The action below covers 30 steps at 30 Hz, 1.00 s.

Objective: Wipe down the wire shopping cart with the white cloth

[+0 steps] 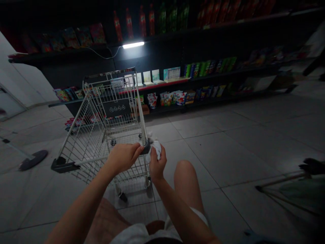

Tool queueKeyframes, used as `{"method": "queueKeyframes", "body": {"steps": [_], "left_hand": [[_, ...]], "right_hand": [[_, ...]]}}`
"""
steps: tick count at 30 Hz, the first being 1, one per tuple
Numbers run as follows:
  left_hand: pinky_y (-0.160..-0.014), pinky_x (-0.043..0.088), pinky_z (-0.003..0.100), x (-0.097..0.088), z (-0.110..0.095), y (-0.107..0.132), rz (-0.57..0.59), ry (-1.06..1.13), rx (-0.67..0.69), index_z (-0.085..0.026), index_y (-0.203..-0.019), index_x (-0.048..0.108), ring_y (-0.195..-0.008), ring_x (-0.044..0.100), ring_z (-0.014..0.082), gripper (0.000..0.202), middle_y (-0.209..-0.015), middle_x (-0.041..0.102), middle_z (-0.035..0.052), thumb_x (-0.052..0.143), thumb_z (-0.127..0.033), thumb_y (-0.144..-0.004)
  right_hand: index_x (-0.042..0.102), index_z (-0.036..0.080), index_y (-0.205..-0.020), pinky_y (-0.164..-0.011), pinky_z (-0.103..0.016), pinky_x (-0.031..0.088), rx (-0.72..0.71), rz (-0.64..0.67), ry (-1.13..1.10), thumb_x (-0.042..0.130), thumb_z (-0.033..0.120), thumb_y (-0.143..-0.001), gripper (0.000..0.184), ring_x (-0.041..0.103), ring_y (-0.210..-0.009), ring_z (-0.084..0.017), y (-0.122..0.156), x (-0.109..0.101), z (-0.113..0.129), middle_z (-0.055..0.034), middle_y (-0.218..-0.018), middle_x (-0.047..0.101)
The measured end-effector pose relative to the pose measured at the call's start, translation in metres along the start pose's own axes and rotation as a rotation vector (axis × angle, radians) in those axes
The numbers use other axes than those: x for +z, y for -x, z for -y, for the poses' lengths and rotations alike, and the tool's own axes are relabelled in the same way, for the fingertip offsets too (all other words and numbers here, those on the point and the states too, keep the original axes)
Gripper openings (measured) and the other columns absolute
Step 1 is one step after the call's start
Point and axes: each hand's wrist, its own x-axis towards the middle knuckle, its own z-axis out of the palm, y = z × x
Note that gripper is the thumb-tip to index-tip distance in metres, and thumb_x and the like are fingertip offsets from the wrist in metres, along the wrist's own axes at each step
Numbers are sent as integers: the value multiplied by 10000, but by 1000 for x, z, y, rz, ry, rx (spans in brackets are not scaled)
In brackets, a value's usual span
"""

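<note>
In front of me stands a metal wire shopping cart (pixel 86 139) with black plastic corner pieces on its near rim. My left hand (pixel 124 156) is closed over the near rim, its thumb beside the right black corner. Just right of that corner, my right hand (pixel 157 164) grips a crumpled white cloth (pixel 156 147), which lies against the outer side of the cart. Fingers hide part of the cloth. A dark sign panel (pixel 117 108) hangs at the cart's far end, and the wire basket has no goods in it.
Dark store shelves (pixel 157 34) run behind the cart, carrying bottles, books, cans and snack bags. A lit tube lamp (pixel 133 45) is fixed under one shelf. A round stand base (pixel 34 160) is at left; a folding-stool-like frame (pixel 284 184) at right.
</note>
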Motion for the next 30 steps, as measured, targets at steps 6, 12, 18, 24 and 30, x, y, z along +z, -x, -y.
{"method": "queueKeyframes", "body": {"steps": [6, 12, 18, 24, 30], "left_hand": [[-624, 393, 293, 1, 5, -12, 0, -30, -27, -224, -955, 631, -803, 689, 233, 610, -853, 734, 74, 101, -524, -989], [-607, 381, 299, 4, 9, -18, -24, -38, -19, -229, -950, 635, -787, 686, 244, 633, -841, 731, 68, 85, -542, -984], [-639, 395, 301, 5, 10, -21, -33, -27, -19, -227, -973, 649, -793, 676, 233, 642, -835, 725, 74, 93, -548, -981], [-626, 376, 300, 7, 15, -22, -39, -14, -1, -232, -963, 644, -802, 675, 240, 631, -829, 721, 70, 104, -558, -979], [-612, 366, 301, 7, 18, -22, -29, -19, -12, -231, -957, 636, -781, 673, 248, 644, -804, 714, 71, 86, -567, -974]], "right_hand": [[464, 167, -1323, -1046, -424, 471, -449, 113, 242, 439, 359, -931, 437, 523, -1258, -241, 23, -7, -61, -172, -1303, 528], [499, 194, -1312, -1045, -433, 474, -500, 172, 300, 463, 301, -938, 390, 535, -1229, -229, 11, -24, -55, -140, -1257, 568], [524, 201, -1311, -1057, -465, 472, -578, 108, 318, 490, 274, -915, 404, 496, -1267, -254, 13, -21, -37, -147, -1290, 525], [651, 267, -1202, -1085, -487, 460, -717, 436, 440, 457, 113, -881, 405, 430, -1337, -264, 45, -42, -102, -89, -1256, 552], [667, 261, -1178, -996, -459, 527, -670, 476, 619, 477, 20, -813, 476, 525, -1186, -245, 58, -63, -129, -94, -1205, 561]]}}
